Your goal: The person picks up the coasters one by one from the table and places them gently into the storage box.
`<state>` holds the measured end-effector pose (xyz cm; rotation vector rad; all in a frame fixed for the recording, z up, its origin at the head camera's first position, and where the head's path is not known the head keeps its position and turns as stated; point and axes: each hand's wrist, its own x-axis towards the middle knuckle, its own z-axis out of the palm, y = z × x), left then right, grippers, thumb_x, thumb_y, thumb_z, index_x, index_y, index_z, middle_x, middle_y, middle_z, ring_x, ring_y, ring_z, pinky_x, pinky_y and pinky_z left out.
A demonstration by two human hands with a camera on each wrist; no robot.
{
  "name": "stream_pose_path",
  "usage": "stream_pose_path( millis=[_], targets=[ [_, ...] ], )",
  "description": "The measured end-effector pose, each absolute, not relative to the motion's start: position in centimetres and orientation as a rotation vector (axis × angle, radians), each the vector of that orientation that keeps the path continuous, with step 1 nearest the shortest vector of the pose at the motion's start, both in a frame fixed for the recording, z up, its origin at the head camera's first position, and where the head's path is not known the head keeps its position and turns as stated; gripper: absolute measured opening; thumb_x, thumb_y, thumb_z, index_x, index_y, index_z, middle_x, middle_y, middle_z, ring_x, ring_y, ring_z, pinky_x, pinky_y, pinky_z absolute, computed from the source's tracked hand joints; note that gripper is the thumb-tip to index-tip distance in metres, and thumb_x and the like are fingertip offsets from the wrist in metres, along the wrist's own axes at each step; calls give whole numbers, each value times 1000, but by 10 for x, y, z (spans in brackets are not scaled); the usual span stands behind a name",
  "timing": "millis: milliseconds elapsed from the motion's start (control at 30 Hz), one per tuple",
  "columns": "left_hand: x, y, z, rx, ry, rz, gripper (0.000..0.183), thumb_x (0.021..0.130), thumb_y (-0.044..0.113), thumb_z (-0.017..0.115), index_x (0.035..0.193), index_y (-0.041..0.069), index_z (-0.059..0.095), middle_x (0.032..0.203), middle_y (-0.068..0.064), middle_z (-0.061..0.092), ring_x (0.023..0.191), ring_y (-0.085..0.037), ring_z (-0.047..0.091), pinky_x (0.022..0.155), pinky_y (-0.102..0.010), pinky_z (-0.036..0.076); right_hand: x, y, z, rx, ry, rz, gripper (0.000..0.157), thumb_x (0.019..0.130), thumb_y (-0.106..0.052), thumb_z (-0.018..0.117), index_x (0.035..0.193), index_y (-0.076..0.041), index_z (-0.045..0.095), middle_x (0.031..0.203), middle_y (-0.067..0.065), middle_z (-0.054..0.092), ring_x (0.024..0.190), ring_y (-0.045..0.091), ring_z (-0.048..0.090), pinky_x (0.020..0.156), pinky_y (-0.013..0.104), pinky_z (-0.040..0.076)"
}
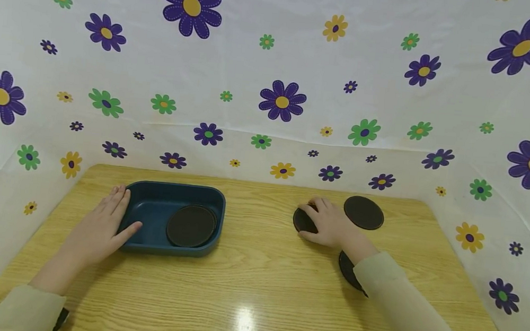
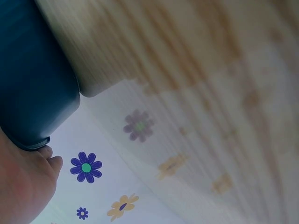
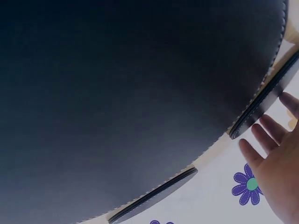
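My left hand rests along the left side of a dark blue rectangular tray, fingers straight and thumb spread over the rim. In the left wrist view, fingertips show just past the tray's wall. A round black coaster lies inside at the right end. Further right, my right hand reaches over another black coaster, thumb and fingers spread about its edge. In the right wrist view, the fingertips come right up to this coaster's stitched rim.
Behind the right hand lies a black coaster. Another coaster is partly hidden under the right forearm and fills much of the right wrist view. The wooden table is bordered by a white flowered cloth at back and sides.
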<state>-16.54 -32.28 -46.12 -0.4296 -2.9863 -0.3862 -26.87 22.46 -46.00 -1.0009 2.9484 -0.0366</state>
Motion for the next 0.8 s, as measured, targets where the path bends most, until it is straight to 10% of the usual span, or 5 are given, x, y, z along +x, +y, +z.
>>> stream_pose_path(
  millis=[800],
  targets=[
    [-164,-322,-462,-420,-2995,-375,91,110,48,53,164,-13,14,174,-34,13,165,-48,8,138,-50,1,-265,215,-461,-880,2944,-41,79,89,-51,70,153,-9,49,145,28,49,135,48,50,105,72,48]
  ],
)
